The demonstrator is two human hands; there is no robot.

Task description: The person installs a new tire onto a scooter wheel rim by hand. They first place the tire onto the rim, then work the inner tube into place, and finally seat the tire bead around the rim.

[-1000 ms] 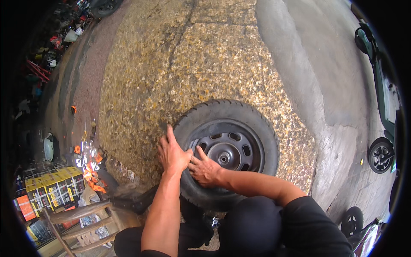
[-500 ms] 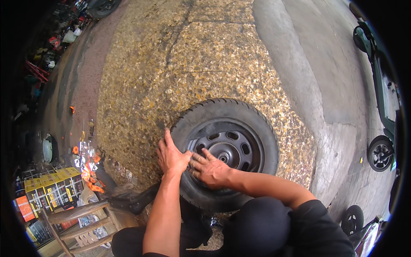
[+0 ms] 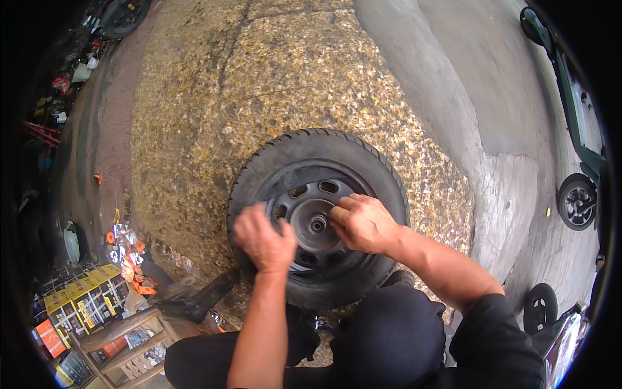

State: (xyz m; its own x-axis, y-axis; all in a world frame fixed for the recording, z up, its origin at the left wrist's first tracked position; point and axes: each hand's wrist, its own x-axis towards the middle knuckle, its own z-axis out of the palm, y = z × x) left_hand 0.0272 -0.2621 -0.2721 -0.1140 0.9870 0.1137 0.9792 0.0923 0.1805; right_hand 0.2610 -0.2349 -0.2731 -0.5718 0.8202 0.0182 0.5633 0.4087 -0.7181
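A black wheel [image 3: 256, 174] with a treaded tyre lies flat on the ground before my knees. Its dark metal rim [image 3: 328, 187] has oval holes around a round hub [image 3: 317, 224] with a small bore at its centre. My left hand [image 3: 265, 240] is over the left part of the rim, smeared by motion, thumb apart from the fingers; nothing shows in it. At the hub's right edge is my right hand [image 3: 364, 223], fingers curled and pressed together. Whatever its fingertips hold, if anything, is hidden.
Speckled paving [image 3: 194, 129] surrounds the wheel. At the lower left are a wooden chair [image 3: 123, 330], yellow-and-black boxes [image 3: 87, 295] and orange-and-silver wrappings [image 3: 133, 259]. A green scooter [image 3: 576, 123] stands on the right, with a loose dark wheel [image 3: 540, 308] nearer me.
My right hand has moved from the rim's left side to the hub's right edge and curled closed. My left hand has shifted inward over the rim. The view has shifted slightly.
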